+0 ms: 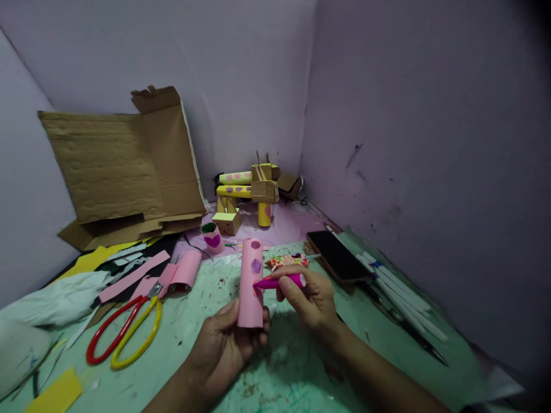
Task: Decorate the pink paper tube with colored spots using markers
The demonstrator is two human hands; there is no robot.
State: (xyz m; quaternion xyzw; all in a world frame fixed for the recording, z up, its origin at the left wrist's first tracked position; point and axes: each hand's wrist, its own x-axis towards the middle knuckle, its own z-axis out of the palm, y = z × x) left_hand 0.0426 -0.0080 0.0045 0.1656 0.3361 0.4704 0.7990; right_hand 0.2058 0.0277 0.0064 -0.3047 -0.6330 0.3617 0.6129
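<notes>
A pink paper tube [247, 298] stands tilted upright in my left hand [226, 344], whose fingers wrap round its lower end. Two purple spots mark its upper part, and a third outline shows below them. My right hand [312, 295] pinches a magenta marker [282, 281], and the marker's tip touches the tube at that third outline. Behind the right hand lies a small floral-patterned item [293, 261]. Scissors [144, 318] with one red and one yellow handle rest to the left, their blades near a shorter pink tube [187, 269].
Spotted yellow paper-and-cardboard figures [245, 192] and a small pink cup with a purple heart [212, 240] stand at the back. An opened cardboard box [124, 166] leans on the wall. A phone [338, 255] and several white sticks [404, 298] lie right; white cloth [55, 295] lies left.
</notes>
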